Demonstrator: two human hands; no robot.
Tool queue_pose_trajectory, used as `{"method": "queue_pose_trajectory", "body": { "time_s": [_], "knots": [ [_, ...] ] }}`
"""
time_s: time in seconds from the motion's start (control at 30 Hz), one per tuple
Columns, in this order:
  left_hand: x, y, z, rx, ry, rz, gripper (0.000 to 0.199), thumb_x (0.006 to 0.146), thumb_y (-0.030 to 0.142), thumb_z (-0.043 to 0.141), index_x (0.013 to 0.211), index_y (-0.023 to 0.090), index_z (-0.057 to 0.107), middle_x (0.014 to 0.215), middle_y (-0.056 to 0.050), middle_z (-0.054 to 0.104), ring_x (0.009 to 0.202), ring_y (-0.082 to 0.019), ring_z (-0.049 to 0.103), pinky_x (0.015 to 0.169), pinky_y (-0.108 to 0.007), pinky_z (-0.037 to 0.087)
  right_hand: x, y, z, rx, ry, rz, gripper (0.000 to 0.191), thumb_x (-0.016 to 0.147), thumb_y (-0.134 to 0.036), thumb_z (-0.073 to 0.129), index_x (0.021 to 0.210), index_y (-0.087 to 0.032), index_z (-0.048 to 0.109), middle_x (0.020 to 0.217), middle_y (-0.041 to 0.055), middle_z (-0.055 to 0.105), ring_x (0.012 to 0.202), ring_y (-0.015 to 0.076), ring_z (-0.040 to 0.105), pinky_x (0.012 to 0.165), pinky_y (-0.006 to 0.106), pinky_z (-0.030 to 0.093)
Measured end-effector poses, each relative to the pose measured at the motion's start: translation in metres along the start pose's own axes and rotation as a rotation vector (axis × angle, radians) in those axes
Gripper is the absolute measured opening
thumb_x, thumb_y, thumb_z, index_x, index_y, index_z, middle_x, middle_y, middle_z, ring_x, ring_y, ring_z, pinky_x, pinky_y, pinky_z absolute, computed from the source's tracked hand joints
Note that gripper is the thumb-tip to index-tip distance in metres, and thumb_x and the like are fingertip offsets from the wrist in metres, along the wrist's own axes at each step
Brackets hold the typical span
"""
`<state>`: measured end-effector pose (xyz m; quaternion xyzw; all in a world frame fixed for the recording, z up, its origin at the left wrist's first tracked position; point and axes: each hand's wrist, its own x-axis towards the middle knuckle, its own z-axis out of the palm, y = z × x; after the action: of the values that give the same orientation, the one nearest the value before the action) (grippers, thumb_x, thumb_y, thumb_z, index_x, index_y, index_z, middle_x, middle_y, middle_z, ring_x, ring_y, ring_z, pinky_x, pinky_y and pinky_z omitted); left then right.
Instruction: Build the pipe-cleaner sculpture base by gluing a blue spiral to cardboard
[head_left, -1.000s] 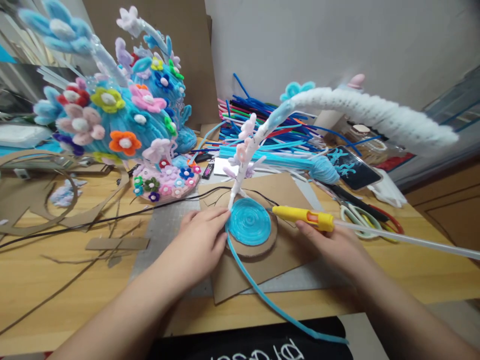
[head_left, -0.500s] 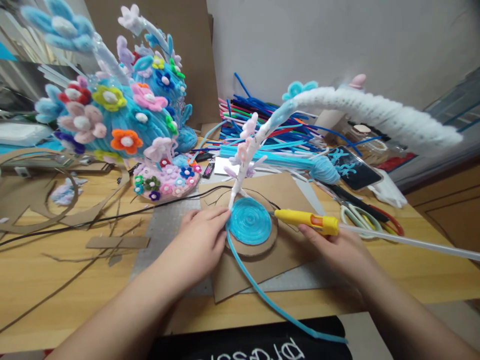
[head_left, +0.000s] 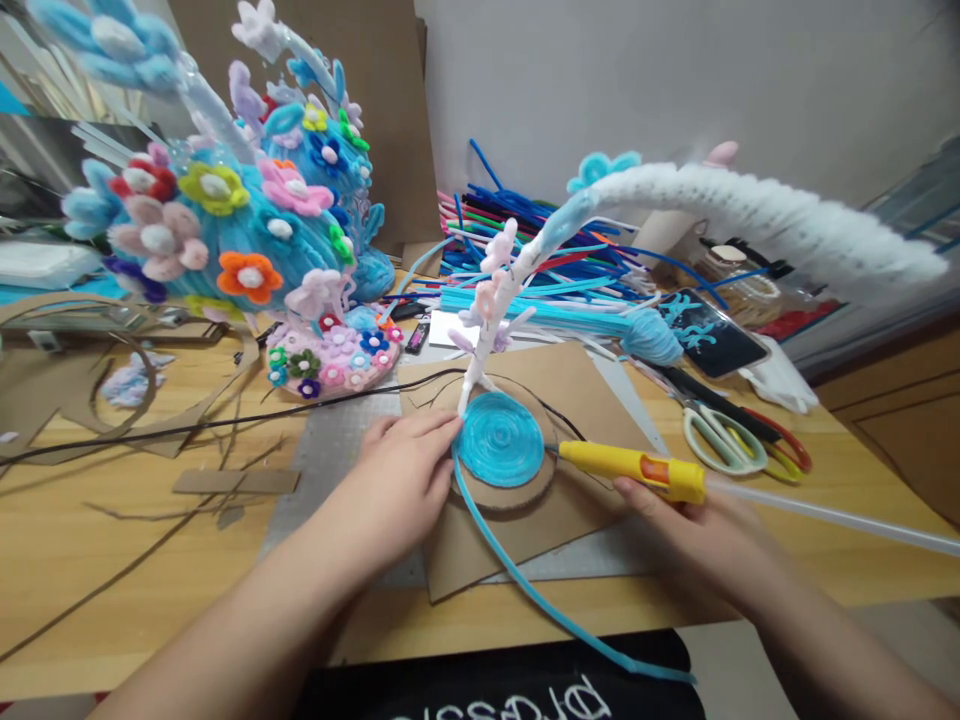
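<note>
A round cardboard disc (head_left: 517, 497) carries a flat spiral of light-blue pipe cleaner (head_left: 501, 440). The strip's loose tail (head_left: 540, 600) curves down toward the near edge. With fingers pressed together, my left hand (head_left: 409, 460) pinches the strip at the disc's left rim, beside the foot of a white wrapped stem (head_left: 487, 340). This stem rises behind the disc and arches right, with small fuzzy flowers on it. My right hand (head_left: 697, 520) grips a yellow hot glue gun (head_left: 615, 466), its nozzle at the disc's right edge. A clear glue stick (head_left: 840, 518) sticks out from its back.
Flower-covered blue models (head_left: 247, 220) stand at the left. Bundled pipe cleaners (head_left: 525, 260) lie behind. Scissors (head_left: 724, 440) and a phone (head_left: 712, 335) are at the right. A black cord (head_left: 225, 432) crosses the table; a cardboard sheet (head_left: 540, 540) lies under the disc.
My right hand and the glue gun have shifted right and slightly down, the nozzle moving from the spiral's edge toward the disc's rim. My left hand stays in place.
</note>
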<state>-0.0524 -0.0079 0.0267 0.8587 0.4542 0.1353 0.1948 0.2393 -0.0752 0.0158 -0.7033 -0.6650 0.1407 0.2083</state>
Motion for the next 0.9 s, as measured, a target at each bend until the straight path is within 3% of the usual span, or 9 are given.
{"method": "queue_pose_trajectory", "body": {
  "time_s": [0.13, 0.37, 0.6, 0.9],
  "knots": [
    [0.000, 0.000, 0.000, -0.005, 0.011, 0.011, 0.039, 0.091, 0.015, 0.044, 0.128, 0.022, 0.055, 0.135, -0.006, 0.056, 0.126, -0.025, 0.049, 0.101, -0.049, 0.034, -0.008, 0.002, -0.001, -0.022, -0.052, 0.005, 0.034, 0.084, -0.054, 0.052, 0.094, -0.030, 0.072, 0.085, 0.0017, 0.074, 0.079, 0.0262, 0.070, 0.068, 0.037, 0.060],
    [-0.001, -0.001, 0.000, -0.009, 0.027, 0.020, 0.040, 0.090, 0.013, 0.046, 0.127, 0.024, 0.055, 0.135, -0.005, 0.056, 0.125, -0.025, 0.049, 0.101, -0.048, 0.035, -0.016, -0.007, -0.004, 0.020, -0.039, -0.060, 0.032, 0.084, -0.054, 0.053, 0.086, -0.028, 0.069, 0.081, 0.0023, 0.071, 0.074, 0.0245, 0.068, 0.070, 0.039, 0.058],
    [-0.001, -0.001, 0.000, -0.001, 0.022, 0.012, 0.040, 0.090, 0.014, 0.046, 0.128, 0.023, 0.055, 0.136, -0.006, 0.056, 0.125, -0.026, 0.049, 0.102, -0.048, 0.035, -0.020, -0.018, -0.007, 0.065, -0.237, -0.093, 0.034, 0.090, -0.050, 0.047, 0.071, -0.023, 0.055, 0.067, 0.0006, 0.059, 0.063, 0.0187, 0.061, 0.057, 0.032, 0.049],
    [-0.001, -0.002, 0.003, 0.011, 0.023, 0.022, 0.039, 0.090, 0.014, 0.045, 0.128, 0.019, 0.054, 0.136, -0.006, 0.056, 0.125, -0.025, 0.049, 0.100, -0.050, 0.035, -0.023, -0.033, -0.004, 0.042, -0.254, -0.107, 0.038, 0.091, -0.051, 0.045, 0.066, -0.022, 0.047, 0.063, -0.0006, 0.053, 0.057, 0.0157, 0.055, 0.053, 0.029, 0.042]
  ]
}}
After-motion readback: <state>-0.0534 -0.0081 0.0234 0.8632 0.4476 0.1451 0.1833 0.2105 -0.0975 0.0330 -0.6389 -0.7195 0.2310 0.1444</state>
